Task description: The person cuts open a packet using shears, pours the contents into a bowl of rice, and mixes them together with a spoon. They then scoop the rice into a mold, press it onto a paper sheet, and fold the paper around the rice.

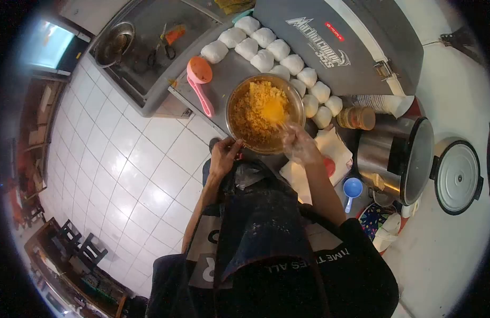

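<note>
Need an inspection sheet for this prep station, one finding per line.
Surface: grey worktop, partly covered.
Job's things: round metal bowl of yellow-orange crumbly mix; white dough-like balls alongside.
Clutter: pink long-handled scoop, blue plastic scoop, clear jar with orange-brown contents.
Grippers: bare hands; left hand at the bowl's near rim, right hand blurred by its right side, grip unclear.
Cables: nothing seen for certain.
Surroundings: white tiled floor to the left, large steel pot to the right.
</note>
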{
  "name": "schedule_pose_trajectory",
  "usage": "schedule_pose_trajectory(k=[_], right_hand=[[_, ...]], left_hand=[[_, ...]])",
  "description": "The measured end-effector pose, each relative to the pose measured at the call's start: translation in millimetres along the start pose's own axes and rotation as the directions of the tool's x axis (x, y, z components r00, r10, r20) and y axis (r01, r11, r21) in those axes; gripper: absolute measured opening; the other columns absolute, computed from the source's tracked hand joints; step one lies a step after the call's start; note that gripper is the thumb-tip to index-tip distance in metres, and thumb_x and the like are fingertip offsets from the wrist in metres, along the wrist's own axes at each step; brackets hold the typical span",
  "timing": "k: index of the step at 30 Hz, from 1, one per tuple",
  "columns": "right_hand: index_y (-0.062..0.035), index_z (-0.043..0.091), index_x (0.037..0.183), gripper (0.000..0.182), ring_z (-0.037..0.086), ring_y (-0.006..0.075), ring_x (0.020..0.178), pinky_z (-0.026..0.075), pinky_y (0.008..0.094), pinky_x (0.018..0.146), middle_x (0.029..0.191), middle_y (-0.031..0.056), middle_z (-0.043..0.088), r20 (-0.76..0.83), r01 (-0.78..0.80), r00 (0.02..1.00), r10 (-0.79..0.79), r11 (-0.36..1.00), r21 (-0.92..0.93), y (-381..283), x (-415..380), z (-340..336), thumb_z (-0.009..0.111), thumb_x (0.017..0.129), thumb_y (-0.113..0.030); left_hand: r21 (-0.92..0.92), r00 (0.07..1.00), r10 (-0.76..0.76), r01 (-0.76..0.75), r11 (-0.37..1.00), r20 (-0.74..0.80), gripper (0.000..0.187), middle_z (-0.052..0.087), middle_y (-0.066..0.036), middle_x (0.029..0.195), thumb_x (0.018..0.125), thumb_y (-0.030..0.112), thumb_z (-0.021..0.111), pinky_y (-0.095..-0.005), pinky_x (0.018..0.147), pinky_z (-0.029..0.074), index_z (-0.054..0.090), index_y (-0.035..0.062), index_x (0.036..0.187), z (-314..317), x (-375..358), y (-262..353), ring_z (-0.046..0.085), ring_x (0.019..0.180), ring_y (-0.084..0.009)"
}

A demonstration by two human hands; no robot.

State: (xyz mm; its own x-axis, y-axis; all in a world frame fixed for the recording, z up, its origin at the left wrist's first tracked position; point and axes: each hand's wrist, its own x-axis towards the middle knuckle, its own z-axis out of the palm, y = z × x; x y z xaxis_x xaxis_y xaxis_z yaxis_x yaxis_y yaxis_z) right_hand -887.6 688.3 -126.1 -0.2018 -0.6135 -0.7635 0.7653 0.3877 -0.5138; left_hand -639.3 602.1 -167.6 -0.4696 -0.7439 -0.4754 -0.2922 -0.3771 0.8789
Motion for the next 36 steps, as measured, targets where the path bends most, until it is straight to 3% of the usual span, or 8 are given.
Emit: schedule_pose_trajectory(k=[7,14,17,18,25,28,31,36], right_hand=[[-0.0041,0.053,0.118,0.034,0.054,0.015,0.063,0.053,0.0325,0.055,0.075,0.0048,0.052,0.022,0.07,0.993,-0.112,0.449,-0.891,-61,20,43,0.052,0.098,-0.031],[-0.0023,0.047,0.128,0.039,0.058,0.02,0.071,0.054,0.0376,0.06,0.087,0.008,0.059,0.061,0.089,0.994,-0.091,0.351,-0.932,-8,124,6,0.049,0.099,-0.029],[-0.0031,0.056,0.108,0.029,0.05,0.0145,0.056,0.045,0.0326,0.046,0.07,0.0033,0.052,0.115,0.127,0.991,-0.07,0.765,-0.631,21,99,-11,0.043,0.1,-0.027],[-0.005,0.045,0.126,0.034,0.056,0.0173,0.067,0.048,0.0321,0.05,0.082,0.005,0.056,0.127,0.12,0.992,-0.02,0.5,-0.858,-8,73,9,0.049,0.098,-0.024],[-0.0037,0.051,0.122,0.033,0.058,0.0124,0.079,0.048,0.0272,0.057,0.096,0.0034,0.058,-0.025,0.179,0.956,-0.293,0.647,-0.742,-69,30,30,0.056,0.095,-0.022],[-0.0045,0.042,0.137,0.041,0.062,0.0186,0.08,0.051,0.0341,0.074,0.11,0.0065,0.062,0.014,-0.266,0.961,0.274,0.917,0.297,-62,58,13,0.046,0.097,-0.012],[-0.005,0.048,0.136,0.04,0.061,0.0201,0.086,0.048,0.0357,0.084,0.114,0.0049,0.059,0.123,0.182,0.979,-0.165,0.412,-0.893,16,60,-3,0.048,0.096,-0.012],[-0.0043,0.058,0.12,0.036,0.061,0.0185,0.075,0.051,0.0345,0.066,0.088,0.0064,0.063,-0.054,-0.012,0.997,-0.061,0.548,-0.836,-45,6,36,0.052,0.098,-0.032]], left_hand=[[0.023,0.999,-0.032,0.032,0.999,0.002,0.037,0.068,-0.01,0.079,0.094,0.033,0.061,-0.03,0.062,0.049,0.069,-0.0028,0.096,-2,0,1,0.061,0.068,-0.0141],[-0.036,0.998,-0.064,0.064,0.997,-0.009,0.038,0.068,-0.01,0.079,0.093,0.035,0.063,-0.0306,0.062,0.048,0.069,-0.0029,0.095,1,3,-6,0.06,0.067,-0.0143],[-0.04,0.999,-0.028,0.027,0.999,-0.021,0.039,0.068,-0.01,0.079,0.092,0.035,0.064,-0.0303,0.062,0.048,0.068,-0.0035,0.095,0,1,-11,0.06,0.068,-0.014],[-0.054,1.0,-0.03,0.029,0.998,-0.009,0.039,0.068,-0.01,0.079,0.092,0.035,0.064,-0.03,0.062,0.048,0.068,-0.0037,0.095,1,3,-13,0.06,0.068,-0.0142],[0.028,1.0,0.019,-0.019,0.999,0.014,0.04,0.068,-0.011,0.079,0.093,0.036,0.063,-0.0293,0.062,0.05,0.068,-0.0037,0.092,-3,3,-8,0.062,0.069,-0.0137],[-0.056,1.0,-0.025,0.024,0.998,-0.013,0.039,0.068,-0.011,0.078,0.093,0.035,0.063,-0.0298,0.062,0.05,0.068,-0.0034,0.093,0,2,-10,0.062,0.07,-0.0136],[0.012,1.0,-0.007,0.008,1.0,-0.028,0.038,0.067,-0.011,0.076,0.093,0.034,0.063,-0.0302,0.061,0.051,0.067,-0.0037,0.094,0,3,-11,0.063,0.07,-0.0141],[-0.018,0.998,-0.063,0.063,0.998,0.006,0.038,0.067,-0.01,0.078,0.093,0.034,0.063,-0.0307,0.062,0.052,0.066,-0.0038,0.096,-2,-3,6,0.063,0.07,-0.014]])
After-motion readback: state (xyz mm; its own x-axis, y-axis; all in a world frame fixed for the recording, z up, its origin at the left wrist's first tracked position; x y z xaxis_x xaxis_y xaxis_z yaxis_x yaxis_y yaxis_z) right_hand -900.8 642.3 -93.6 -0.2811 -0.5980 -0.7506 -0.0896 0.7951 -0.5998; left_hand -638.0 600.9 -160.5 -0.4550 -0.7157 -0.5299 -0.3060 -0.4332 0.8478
